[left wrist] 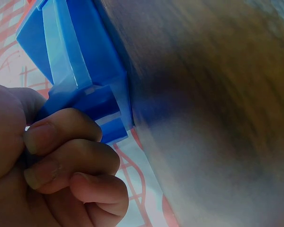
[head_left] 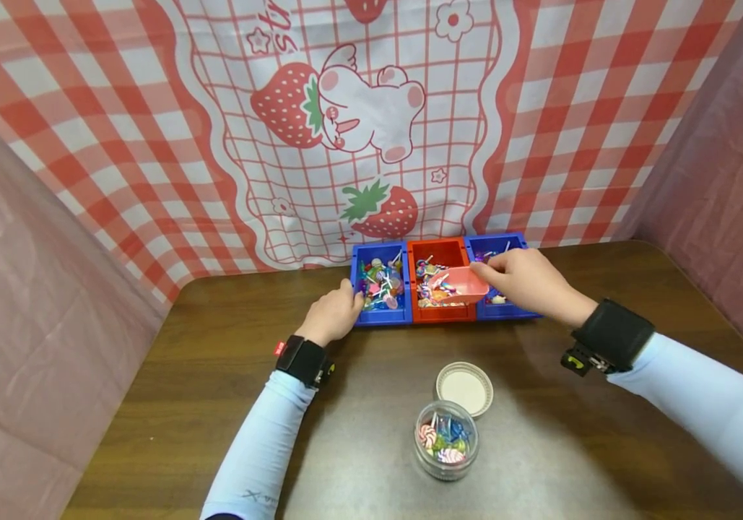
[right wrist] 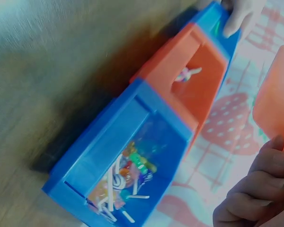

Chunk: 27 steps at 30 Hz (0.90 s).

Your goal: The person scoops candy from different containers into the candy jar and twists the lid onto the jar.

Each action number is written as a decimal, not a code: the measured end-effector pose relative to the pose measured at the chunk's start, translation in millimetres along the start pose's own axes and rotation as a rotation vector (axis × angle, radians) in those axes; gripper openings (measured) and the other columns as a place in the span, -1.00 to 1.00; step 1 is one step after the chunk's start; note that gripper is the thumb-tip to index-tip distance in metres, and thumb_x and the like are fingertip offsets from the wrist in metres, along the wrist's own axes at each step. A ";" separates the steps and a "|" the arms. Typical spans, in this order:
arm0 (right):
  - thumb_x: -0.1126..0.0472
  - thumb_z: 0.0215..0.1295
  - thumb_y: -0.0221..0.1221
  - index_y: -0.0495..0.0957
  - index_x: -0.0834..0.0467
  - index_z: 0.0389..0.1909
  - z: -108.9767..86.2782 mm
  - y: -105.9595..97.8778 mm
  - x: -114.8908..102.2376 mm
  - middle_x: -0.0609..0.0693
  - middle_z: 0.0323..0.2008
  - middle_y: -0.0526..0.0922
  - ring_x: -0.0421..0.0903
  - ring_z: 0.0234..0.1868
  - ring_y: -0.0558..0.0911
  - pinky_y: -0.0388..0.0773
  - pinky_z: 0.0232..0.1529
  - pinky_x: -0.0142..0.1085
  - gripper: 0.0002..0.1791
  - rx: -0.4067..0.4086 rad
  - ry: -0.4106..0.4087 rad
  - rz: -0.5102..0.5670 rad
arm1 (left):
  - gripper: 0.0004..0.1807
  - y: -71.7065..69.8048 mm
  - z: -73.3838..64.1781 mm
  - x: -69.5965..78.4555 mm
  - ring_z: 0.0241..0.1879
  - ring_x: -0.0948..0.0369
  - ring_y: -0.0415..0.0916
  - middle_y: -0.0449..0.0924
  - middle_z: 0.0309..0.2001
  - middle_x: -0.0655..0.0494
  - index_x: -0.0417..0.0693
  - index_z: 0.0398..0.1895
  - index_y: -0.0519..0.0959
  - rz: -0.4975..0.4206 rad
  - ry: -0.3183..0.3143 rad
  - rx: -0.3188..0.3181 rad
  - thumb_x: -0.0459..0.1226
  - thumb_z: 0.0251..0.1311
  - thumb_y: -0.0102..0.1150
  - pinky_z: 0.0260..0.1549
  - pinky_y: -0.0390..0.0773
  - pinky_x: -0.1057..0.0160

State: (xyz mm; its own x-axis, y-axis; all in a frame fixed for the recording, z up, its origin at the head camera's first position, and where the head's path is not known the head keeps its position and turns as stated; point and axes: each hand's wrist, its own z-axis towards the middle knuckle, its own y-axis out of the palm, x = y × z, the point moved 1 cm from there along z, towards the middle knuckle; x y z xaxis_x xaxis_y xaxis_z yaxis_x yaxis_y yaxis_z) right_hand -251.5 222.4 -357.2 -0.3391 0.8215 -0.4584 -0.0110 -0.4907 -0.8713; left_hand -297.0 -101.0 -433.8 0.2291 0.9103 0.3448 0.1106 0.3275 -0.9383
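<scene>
A blue bin [head_left: 384,318], filled with small wrapped candies and lollipops, stands left in a joined row. My left hand [head_left: 332,314] grips its left side, the fingers curled against the wall in the left wrist view. My right hand [head_left: 533,282] pinches a pink scoop [head_left: 471,284] by its handle. The scoop is over the red bin [head_left: 439,251] in the middle, its mouth near the lollipops there; whether it carries any is hard to tell. Behind the right hand, a second blue bin [right wrist: 128,109] holds more lollipops and is partly hidden in the head view.
Nearer on the wooden table [head_left: 215,404] stands a clear jar [head_left: 447,468] with several candies inside, its top uncovered. A round pale lid [head_left: 465,390] lies just behind the jar. A checked strawberry cloth [head_left: 371,144] hangs behind the bins.
</scene>
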 end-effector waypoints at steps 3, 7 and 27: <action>-0.17 0.45 0.09 0.35 0.03 -0.78 -15.9 -3.5 -8.3 -0.18 -0.77 0.17 -0.17 -0.72 0.23 0.06 -0.60 -0.31 -0.40 0.013 -0.039 -0.009 | -0.61 -0.2 -0.3 -0.2 -0.11 -0.14 0.62 0.62 -0.11 -0.26 -0.24 -0.01 0.36 0.001 0.004 0.004 -0.05 0.51 -0.20 -0.13 0.54 -0.14; -0.15 0.43 0.13 0.32 -0.03 -0.80 -38.7 -4.6 -19.1 -0.25 -0.76 0.12 -0.26 -0.72 0.17 0.06 -0.60 -0.34 -0.42 0.006 -0.084 -0.008 | -0.60 -0.5 -0.7 -0.1 -0.11 -0.13 0.62 0.62 -0.11 -0.26 -0.25 0.01 0.35 -0.001 0.010 -0.002 -0.05 0.52 -0.20 -0.13 0.54 -0.13; 0.00 0.31 0.27 0.27 -0.17 -0.75 -99.7 11.5 -55.5 -0.38 -0.75 0.07 -0.40 -0.71 0.15 0.06 -0.61 -0.40 -0.51 -0.048 -0.287 -0.133 | -0.58 -1.0 -1.2 0.7 -0.10 -0.14 0.62 0.62 -0.10 -0.26 -0.26 0.04 0.35 -0.007 0.004 -0.009 -0.05 0.52 -0.21 -0.11 0.54 -0.13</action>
State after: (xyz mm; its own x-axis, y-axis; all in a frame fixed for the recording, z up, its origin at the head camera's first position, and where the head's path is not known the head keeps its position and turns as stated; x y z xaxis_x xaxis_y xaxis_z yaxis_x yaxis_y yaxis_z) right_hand -139.0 200.1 -359.2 -0.5893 0.7589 -0.2772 -0.0311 -0.3642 -0.9308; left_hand -295.8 -101.1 -432.6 0.2326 0.9068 0.3516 0.1209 0.3318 -0.9356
